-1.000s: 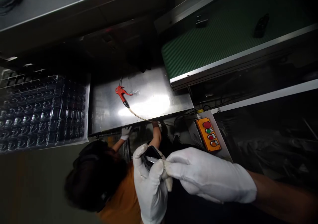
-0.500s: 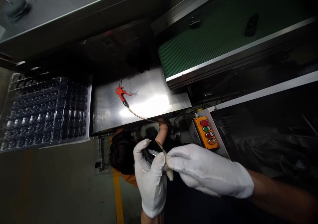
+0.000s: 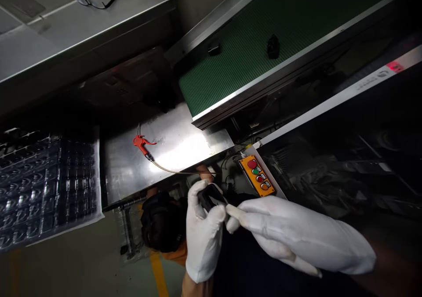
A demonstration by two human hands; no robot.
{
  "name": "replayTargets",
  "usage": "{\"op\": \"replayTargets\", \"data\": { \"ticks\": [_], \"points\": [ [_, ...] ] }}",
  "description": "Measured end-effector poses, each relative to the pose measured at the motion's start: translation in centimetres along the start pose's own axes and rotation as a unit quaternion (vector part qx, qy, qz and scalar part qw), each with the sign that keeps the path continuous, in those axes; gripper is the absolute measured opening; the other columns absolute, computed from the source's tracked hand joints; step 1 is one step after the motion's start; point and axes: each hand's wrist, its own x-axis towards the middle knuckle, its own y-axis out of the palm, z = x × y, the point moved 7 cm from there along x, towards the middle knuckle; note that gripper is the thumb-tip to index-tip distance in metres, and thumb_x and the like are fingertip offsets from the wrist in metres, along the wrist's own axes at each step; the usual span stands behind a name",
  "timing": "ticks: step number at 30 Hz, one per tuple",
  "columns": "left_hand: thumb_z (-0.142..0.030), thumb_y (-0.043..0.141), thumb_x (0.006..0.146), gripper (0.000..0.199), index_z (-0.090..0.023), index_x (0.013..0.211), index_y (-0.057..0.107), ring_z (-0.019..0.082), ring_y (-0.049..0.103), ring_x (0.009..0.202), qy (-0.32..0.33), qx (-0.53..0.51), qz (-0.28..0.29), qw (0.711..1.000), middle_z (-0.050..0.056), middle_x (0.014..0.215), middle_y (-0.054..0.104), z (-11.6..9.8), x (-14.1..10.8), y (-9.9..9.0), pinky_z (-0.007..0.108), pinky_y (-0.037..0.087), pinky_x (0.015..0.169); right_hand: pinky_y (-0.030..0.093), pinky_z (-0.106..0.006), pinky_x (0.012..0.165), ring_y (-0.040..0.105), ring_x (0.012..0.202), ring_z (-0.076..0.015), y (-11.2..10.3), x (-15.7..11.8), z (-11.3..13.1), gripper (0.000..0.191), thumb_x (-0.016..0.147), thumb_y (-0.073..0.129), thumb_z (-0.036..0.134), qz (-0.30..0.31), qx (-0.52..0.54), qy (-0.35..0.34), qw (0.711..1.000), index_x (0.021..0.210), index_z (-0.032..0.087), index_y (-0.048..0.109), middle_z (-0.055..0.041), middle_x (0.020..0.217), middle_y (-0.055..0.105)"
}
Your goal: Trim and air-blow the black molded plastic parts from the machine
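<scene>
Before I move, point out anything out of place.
The air gun lies loose on the table, its hose trailing over the edge near a person below; it could perhaps snag. No spill shows.

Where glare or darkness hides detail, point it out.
Head view: glare whitens the middle of the metal table; head view: the green belt fades into dark toward the upper right; head view: the black object in the left hand shows little detail.

The left hand (image 3: 205, 233) is upright, fingers (image 3: 196, 192) curled; right of it, the right hand (image 3: 280, 226) slants, fingertip (image 3: 231, 209) near the left thumb (image 3: 216, 215).
</scene>
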Motion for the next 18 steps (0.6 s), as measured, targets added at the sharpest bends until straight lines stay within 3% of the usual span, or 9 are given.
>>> {"op": "replayTargets", "data": {
  "ticks": [3,6,10,13,18],
  "points": [
    [-0.036,0.088,0.079,0.051,-0.035,0.122,0.060,0.005,0.054,0.058,0.017,-0.034,0.005,0.999,-0.005,0.088,0.063,-0.6,0.3,0.2,0.016,0.048,0.052,0.030,-0.015,0.039,0.035,0.037,-0.0065,-0.7,-0.8,-0.8,0.054,0.109,0.041,0.063,0.003,0.013,-0.016,1.000,0.118,0.016,0.065,0.0077,0.049,0.042],
    [-0.043,0.075,0.089,0.040,-0.032,0.126,0.062,0.007,0.052,0.059,0.009,-0.113,0.032,0.993,0.001,0.101,0.064,-1.0,0.4,0.4,0.017,0.045,0.044,0.031,-0.016,0.041,0.033,0.038,-0.0069,-1.8,-1.1,-1.7,0.051,0.109,0.043,0.062,-0.019,0.031,-0.046,0.998,0.120,0.017,0.065,0.0087,0.048,0.039],
    [-0.031,0.056,0.100,0.020,-0.022,0.117,0.064,0.005,0.047,0.055,-0.067,-0.226,0.037,0.971,0.004,0.096,0.060,-0.2,0.3,0.4,0.012,0.038,0.038,0.035,-0.017,0.046,0.036,0.042,-0.0082,-3.2,-0.9,-2.5,0.056,0.107,0.043,0.066,-0.083,0.030,-0.100,0.991,0.121,0.015,0.062,0.0083,0.049,0.039],
    [-0.026,0.050,0.103,0.021,-0.019,0.119,0.062,0.003,0.044,0.052,-0.121,-0.284,0.053,0.950,0.004,0.093,0.058,0.6,0.0,0.8,0.009,0.034,0.036,0.035,-0.018,0.047,0.036,0.043,-0.0082,-3.5,-0.5,-2.6,0.058,0.106,0.042,0.067,-0.116,0.017,-0.120,0.986,0.120,0.014,0.060,0.0077,0.051,0.042],
    [-0.026,0.046,0.104,0.031,-0.015,0.132,0.054,0.001,0.043,0.050,-0.142,-0.329,0.106,0.928,0.005,0.094,0.058,0.9,-0.8,2.0,0.009,0.035,0.036,0.035,-0.020,0.042,0.035,0.044,-0.0095,-3.5,-0.1,-2.4,0.058,0.103,0.046,0.068,-0.178,0.001,-0.126,0.976,0.123,0.014,0.056,0.0086,0.054,0.039]
  ]
}}
